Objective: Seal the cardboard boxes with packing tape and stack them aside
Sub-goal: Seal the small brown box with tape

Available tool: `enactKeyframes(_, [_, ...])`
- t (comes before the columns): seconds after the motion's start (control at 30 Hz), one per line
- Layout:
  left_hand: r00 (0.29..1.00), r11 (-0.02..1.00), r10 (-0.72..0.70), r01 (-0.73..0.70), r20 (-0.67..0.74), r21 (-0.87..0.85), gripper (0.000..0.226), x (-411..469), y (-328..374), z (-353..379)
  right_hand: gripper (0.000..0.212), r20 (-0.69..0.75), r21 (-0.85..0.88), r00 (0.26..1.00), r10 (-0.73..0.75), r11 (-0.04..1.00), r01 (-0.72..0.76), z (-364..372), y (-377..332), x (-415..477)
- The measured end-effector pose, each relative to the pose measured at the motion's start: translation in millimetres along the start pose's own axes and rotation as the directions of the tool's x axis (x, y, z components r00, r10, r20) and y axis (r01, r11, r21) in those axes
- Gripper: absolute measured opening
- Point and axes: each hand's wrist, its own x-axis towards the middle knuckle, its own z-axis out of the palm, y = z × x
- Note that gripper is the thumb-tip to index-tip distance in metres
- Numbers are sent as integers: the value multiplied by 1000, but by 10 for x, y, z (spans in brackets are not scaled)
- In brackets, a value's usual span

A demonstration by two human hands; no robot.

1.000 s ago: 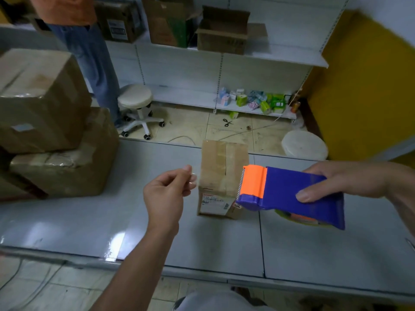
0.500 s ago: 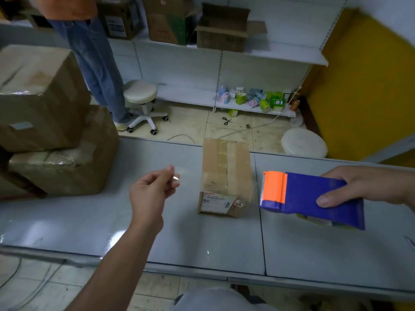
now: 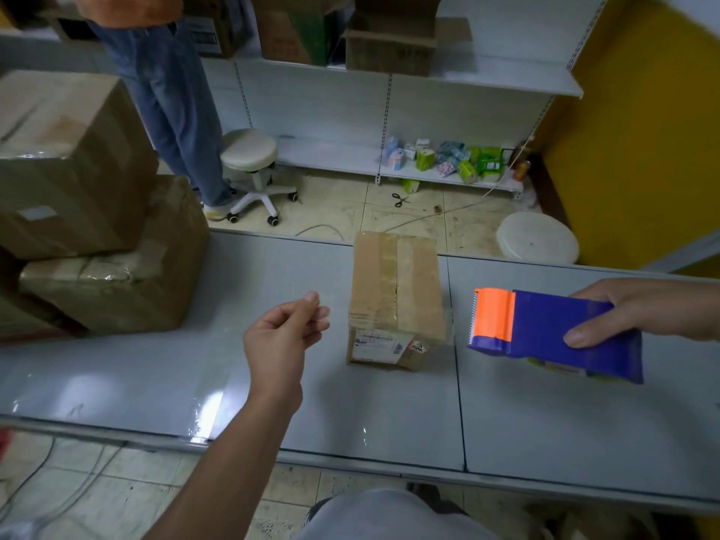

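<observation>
Fingers of the right hand [image 3: 643, 309] gripped a blue-and-orange plastic tape dispenser [image 3: 545, 333] beside the taped brown cardboard box [image 3: 395, 290] at the table's [image 3: 156, 383] far edge. The left hand [image 3: 280, 341] had its fingers curled; whether they held anything was unclear.

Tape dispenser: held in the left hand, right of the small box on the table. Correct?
No. The head view shows the right hand holding the tape dispenser, not the left hand. It is right of the small box on the table.

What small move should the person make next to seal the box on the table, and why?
Probably lower the tape dispenser, held by the right hand, onto the small box: it hovers beside the box, blade facing it. The left hand pinches its fingertips together; on what, I cannot tell.
</observation>
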Motion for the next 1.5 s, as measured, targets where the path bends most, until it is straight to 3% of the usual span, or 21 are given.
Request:
enactKeyframes(0.5, [991, 991, -105, 97, 81, 93, 21, 87, -396, 156, 68, 85, 37, 996, 14, 999, -18, 73, 228, 309])
enactKeyframes(0.63, [992, 957, -34, -3, 125, 291, 20, 56, -547, 234, 68, 92, 43, 996, 10, 999, -14, 98, 227, 386])
enactKeyframes(0.77, [977, 903, -183, 123, 109, 412, 22, 38, -778, 228, 70, 92, 21, 996, 7, 1000, -9, 87, 261, 395])
enactKeyframes(0.83, [995, 909, -104, 95, 1, 406, 21, 43, -700, 238, 69, 81, 20, 997, 2, 1000, -4, 59, 297, 368])
enactKeyframes(0.9, [989, 923, 131, -97, -65, 374, 15, 31, -436, 298, 67, 74, 25, 997, 9, 1000, -11, 33, 324, 339])
enactKeyframes(0.93, [964, 890, 264, -239, -12, 389, 16, 10, -259, 373, 65, 71, 28, 997, 16, 999, -18, 16, 336, 328])
enactKeyframes(1.0, [855, 728, 443, -518, 269, 448, 21, -78, 83, 633, 61, 65, 31, 997, 30, 999, -32, 1, 352, 314])
enactKeyframes(1.07, [662, 474, 443, -745, 604, 469, 31, -172, 186, 966, 58, 63, 25, 997, 42, 999, -43, -10, 367, 305])
enactKeyframes(1.13, [485, 130, 303, -874, 820, 469, 49, -197, 80, 1245, 53, 56, 28, 998, 41, 999, -43, -11, 375, 289])
enactKeyframes(1.17, [474, -21, 190, -874, 860, 486, 56, -180, -16, 1334, 51, 55, 31, 998, 36, 999, -38, -15, 379, 280])
enactKeyframes(1.23, [547, -205, 23, -817, 837, 539, 64, -97, -173, 1402, 47, 55, 38, 998, 28, 999, -30, -19, 391, 261])
enactKeyframes(1.3, [584, -254, -17, -788, 812, 561, 69, 1, -228, 1349, 46, 59, 51, 998, 8, 999, -11, -15, 417, 246])
enactKeyframes(1.5, [584, -208, 41, -789, 811, 578, 76, 122, -241, 1081, 46, 89, 69, 995, -35, 997, 29, 50, 341, 275])
